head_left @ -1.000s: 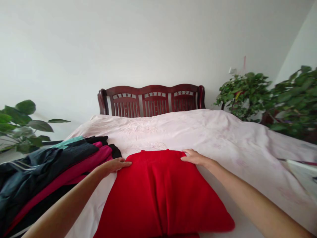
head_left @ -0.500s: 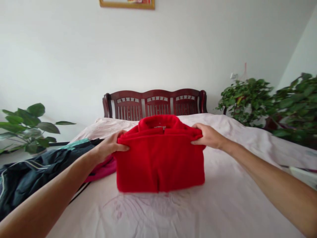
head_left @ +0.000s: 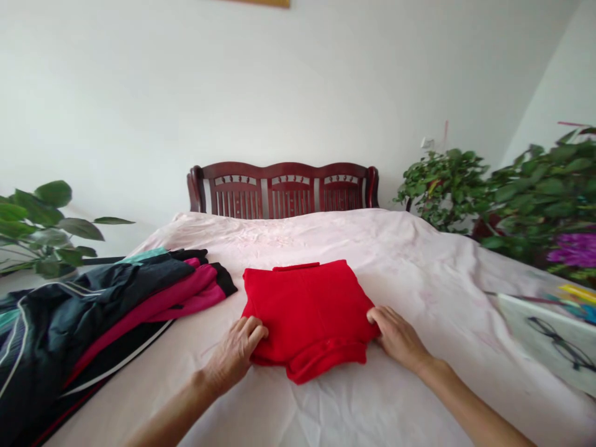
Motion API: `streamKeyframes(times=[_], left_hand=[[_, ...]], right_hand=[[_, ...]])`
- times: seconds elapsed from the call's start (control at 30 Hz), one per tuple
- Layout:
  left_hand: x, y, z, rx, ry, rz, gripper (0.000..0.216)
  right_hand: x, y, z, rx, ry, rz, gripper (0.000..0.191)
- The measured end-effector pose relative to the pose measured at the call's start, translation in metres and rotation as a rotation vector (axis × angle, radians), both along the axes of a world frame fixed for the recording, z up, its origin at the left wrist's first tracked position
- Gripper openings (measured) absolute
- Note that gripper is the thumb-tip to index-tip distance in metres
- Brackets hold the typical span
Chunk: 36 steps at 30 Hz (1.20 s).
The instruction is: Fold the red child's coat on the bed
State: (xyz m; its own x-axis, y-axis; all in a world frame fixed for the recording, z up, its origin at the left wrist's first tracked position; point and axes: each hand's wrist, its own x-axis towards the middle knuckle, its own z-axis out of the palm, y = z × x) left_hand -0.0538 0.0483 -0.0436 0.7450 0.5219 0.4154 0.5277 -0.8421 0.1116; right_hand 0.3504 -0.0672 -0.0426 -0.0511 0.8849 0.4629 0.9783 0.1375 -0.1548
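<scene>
A folded red fleece top [head_left: 307,304] lies flat on the bed, its collar toward me and its smooth side up. At its near left corner, my left hand [head_left: 238,347] is closed on the fabric, thumb and fingers bent at the edge. My right hand [head_left: 395,332] pinches the right edge of the top, a little farther from me. The fold layers underneath are hidden.
A heap of dark and magenta clothes [head_left: 139,304] lies on the left. Glasses [head_left: 561,341] rest on a pale flat surface at right. The bed has a pale sheet [head_left: 298,236]; a wooden headboard [head_left: 284,189] and potted plants [head_left: 447,186] stand beyond.
The red top was held upright with its collar at the top. Now it is laid down on the sheet, collar toward me, and both hands have come lower and nearer.
</scene>
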Motion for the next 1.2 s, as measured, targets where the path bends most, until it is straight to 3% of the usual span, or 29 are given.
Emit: streamKeyframes(times=[0.1, 0.17, 0.33, 0.4, 0.47, 0.7, 0.97, 1.07, 1.2], left_hand=[[-0.006, -0.011, 0.001, -0.053, -0.081, 0.029, 0.055], [-0.009, -0.02, -0.008, -0.102, -0.164, 0.065, 0.063], [-0.015, -0.039, -0.044, -0.214, -0.348, 0.186, 0.093], [-0.016, -0.043, -0.05, -0.259, -0.377, 0.203, 0.095], [-0.017, -0.046, -0.05, -0.277, -0.4, 0.217, 0.094], [-0.017, -0.049, -0.048, -0.274, -0.429, 0.259, 0.089], [-0.017, -0.047, -0.044, -0.306, -0.435, 0.262, 0.085], [-0.017, -0.047, -0.044, -0.308, -0.446, 0.261, 0.082], [-0.017, -0.043, -0.049, -0.318, -0.445, 0.279, 0.08]], right_hand=[[0.006, -0.003, 0.007, -0.053, 0.165, 0.017, 0.041], [0.009, -0.006, 0.004, -0.027, 0.354, -0.033, 0.042], [-0.013, -0.024, -0.027, 0.199, 1.159, -0.369, 0.041], [-0.032, -0.032, -0.037, 0.197, 1.469, -0.412, 0.047], [-0.051, -0.039, -0.043, 0.166, 1.627, -0.394, 0.05], [-0.102, -0.054, -0.042, 0.059, 1.761, -0.271, 0.06], [-0.135, -0.061, -0.025, 0.246, 1.61, -0.307, 0.041], [-0.153, -0.055, -0.027, 0.13, 1.801, -0.23, 0.037], [-0.175, -0.042, -0.025, -0.158, 2.096, -0.19, 0.051]])
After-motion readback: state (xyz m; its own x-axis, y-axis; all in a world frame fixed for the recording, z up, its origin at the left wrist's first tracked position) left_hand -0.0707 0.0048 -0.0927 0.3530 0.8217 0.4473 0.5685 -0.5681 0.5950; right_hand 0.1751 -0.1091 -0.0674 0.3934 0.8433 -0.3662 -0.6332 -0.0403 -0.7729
